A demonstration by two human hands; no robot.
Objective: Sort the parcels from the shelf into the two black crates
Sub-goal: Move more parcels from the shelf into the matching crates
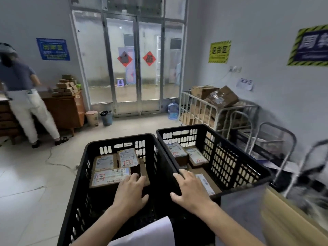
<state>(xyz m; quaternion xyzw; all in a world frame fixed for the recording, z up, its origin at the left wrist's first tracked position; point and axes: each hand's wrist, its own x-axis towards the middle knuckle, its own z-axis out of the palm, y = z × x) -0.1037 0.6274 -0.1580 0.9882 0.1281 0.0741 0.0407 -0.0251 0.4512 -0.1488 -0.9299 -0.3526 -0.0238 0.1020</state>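
Observation:
Two black slatted crates stand side by side on the floor: the left crate [85, 160] and the right crate [230, 157]. Brown cardboard parcels with white labels lie in both, such as the near parcel in the left crate [108, 176] and one at the back of the right crate [176, 150]. My left hand [130, 189] reaches into the left crate, fingers spread flat on a parcel's near corner. Over the right crate's near left corner hovers my right hand [190, 190], fingers spread above another labelled parcel [205, 183]. Neither hand grips anything.
A person stands at a wooden desk [65, 110] stacked with small boxes at the left. Metal cage trolleys [236, 110] with cardboard boxes line the right wall. A large cardboard sheet [284, 219] sits at my near right. Two bins and a water bottle stand by the glass doors.

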